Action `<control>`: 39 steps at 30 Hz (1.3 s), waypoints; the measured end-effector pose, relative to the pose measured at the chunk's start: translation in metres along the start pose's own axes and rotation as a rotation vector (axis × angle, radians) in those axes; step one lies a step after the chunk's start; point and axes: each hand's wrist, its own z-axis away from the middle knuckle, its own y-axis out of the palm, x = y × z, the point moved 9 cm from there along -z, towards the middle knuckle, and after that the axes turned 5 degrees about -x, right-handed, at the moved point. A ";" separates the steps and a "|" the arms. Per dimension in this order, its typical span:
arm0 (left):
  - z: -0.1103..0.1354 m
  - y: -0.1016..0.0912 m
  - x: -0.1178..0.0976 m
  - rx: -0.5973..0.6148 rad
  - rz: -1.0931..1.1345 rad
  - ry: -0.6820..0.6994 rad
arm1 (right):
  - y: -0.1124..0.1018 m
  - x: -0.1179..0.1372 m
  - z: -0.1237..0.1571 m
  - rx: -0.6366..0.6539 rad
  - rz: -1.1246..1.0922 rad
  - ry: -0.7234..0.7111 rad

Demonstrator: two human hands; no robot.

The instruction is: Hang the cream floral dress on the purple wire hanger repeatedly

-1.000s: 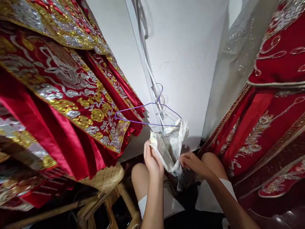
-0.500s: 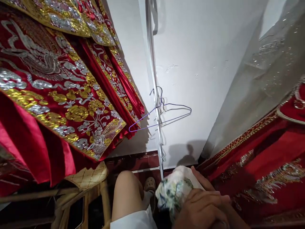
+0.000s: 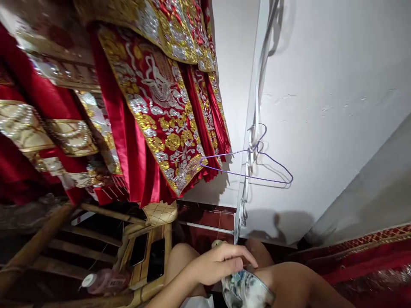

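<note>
My left hand reaches in from the bottom over my lap, its fingers curled down and pressed together. Its thumb rests at the top edge of a bunched white cloth with a blue and green floral print. What its fingertips close on is hidden. My right arm, with the hand at its end, comes from the lower right beside the cloth; its fingers are blurred and hidden. A bare purple wire hanger hangs on a white metal rack in front of me.
Red embroidered garments with gold and silver sequins hang at the left, and more red fabric is at the right. A bamboo chair stands low left, with two dark phones and a bottle near it.
My view has swung left, bringing in more garments and the bamboo chair. My left hand has moved off the hand it overlapped, and less of the floral cloth shows.
</note>
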 end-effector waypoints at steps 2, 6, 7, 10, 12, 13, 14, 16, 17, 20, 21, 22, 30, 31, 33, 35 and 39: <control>0.013 0.001 0.019 0.129 -0.036 -0.074 | -0.009 0.006 0.003 0.012 0.101 0.016; 0.030 -0.042 0.037 0.096 -0.541 -0.141 | -0.085 0.021 0.021 -0.476 0.490 -0.036; 0.030 -0.060 0.035 0.042 -0.699 -0.149 | -0.108 0.026 0.031 -0.648 0.576 -0.073; 0.026 -0.107 0.024 -0.081 -0.996 -0.197 | -0.165 0.031 0.062 -1.110 0.772 -0.078; 0.022 -0.122 0.016 -0.110 -1.092 -0.218 | -0.191 0.032 0.072 -1.308 0.869 -0.015; 0.020 -0.123 0.012 -0.109 -1.127 -0.214 | -0.201 0.033 0.072 -1.362 0.910 0.005; 0.019 -0.120 0.008 -0.096 -1.149 -0.202 | -0.208 0.035 0.069 -1.386 0.942 0.010; 0.019 -0.108 0.003 -0.063 -1.155 -0.160 | -0.219 0.037 0.056 -1.355 0.960 0.002; 0.021 -0.102 0.001 -0.059 -1.144 -0.143 | -0.223 0.035 0.048 -1.314 0.944 -0.003; 0.028 -0.100 0.005 -0.110 -1.112 -0.153 | -0.223 0.027 0.038 -1.212 0.863 -0.050; 0.030 -0.104 0.009 -0.139 -1.113 -0.180 | -0.222 0.024 0.042 -1.214 0.842 -0.061; 0.033 -0.110 0.013 -0.174 -1.120 -0.207 | -0.219 0.020 0.049 -1.229 0.823 -0.062; 0.002 -0.167 -0.015 -0.589 -1.082 -0.071 | -0.191 0.026 0.116 -1.324 0.666 -0.202; -0.006 -0.173 -0.027 -0.624 -1.037 -0.029 | -0.190 0.030 0.120 -1.332 0.661 -0.217; -0.022 -0.183 -0.052 -0.673 -0.923 0.054 | -0.187 0.037 0.124 -1.332 0.660 -0.239; -0.038 -0.191 -0.075 -0.709 -0.781 0.153 | -0.184 0.040 0.120 -1.307 0.635 -0.261; -0.074 -0.184 -0.096 -0.621 -0.576 0.312 | -0.177 0.032 0.098 -1.266 0.519 -0.351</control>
